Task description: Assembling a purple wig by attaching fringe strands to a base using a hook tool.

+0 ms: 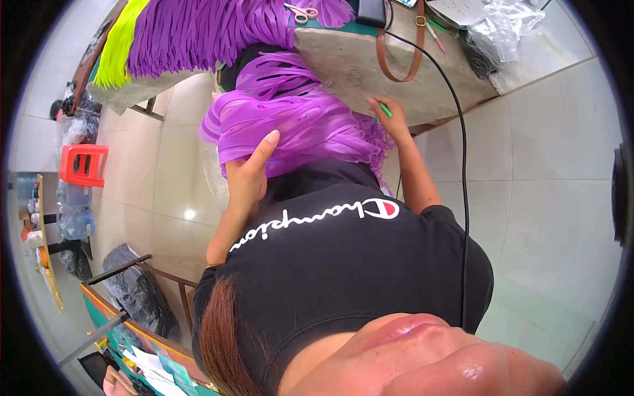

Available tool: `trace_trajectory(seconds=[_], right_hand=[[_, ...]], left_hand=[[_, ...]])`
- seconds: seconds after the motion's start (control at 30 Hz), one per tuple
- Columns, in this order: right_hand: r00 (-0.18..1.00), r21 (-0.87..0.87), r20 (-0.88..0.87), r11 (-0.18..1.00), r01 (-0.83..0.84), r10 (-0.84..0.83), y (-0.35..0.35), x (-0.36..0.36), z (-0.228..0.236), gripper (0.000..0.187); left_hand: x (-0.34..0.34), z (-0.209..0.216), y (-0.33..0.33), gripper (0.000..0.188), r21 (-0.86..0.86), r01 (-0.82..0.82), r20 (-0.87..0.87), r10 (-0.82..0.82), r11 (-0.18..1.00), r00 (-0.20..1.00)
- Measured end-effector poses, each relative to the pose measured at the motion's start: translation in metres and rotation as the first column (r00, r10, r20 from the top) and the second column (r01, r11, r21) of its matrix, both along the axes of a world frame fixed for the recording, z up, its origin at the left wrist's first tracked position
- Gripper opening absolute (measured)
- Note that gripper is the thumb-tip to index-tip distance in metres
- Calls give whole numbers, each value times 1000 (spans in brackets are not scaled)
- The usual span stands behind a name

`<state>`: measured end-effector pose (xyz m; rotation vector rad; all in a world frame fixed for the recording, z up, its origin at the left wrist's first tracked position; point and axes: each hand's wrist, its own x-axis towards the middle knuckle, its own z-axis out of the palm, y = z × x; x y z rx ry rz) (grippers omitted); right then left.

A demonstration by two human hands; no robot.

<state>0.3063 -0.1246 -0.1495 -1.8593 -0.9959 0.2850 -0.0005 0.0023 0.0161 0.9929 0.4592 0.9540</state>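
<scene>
A large bundle of glossy purple strips lies across my lap, loose ends trailing on its right side. My left hand grips the bundle's near left edge, thumb stretched out on top and the other fingers hidden beneath. Off to the right of the bundle, my right hand is raised near the table's front edge. Its fingers are closed on a small green object, whose kind is too small to make out.
More purple strips and yellow-green ones hang over the table edge. Pink-handled scissors lie on top. A brown strap hangs down at the front. A black cable runs beside my right arm. A red stool stands left.
</scene>
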Motion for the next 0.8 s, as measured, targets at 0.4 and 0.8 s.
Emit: trace_trajectory(seconds=[0.4,0.8], right_hand=[[846,496,58,720,-485,530,52,-137,165,23],[749,661,-328,706,-254,576,65,-155,145,11]], left_hand=[[4,10,-5,36,-54,-37,36,39,998,999],[0,-10,16,36,-450,258,130,-223,855,966]])
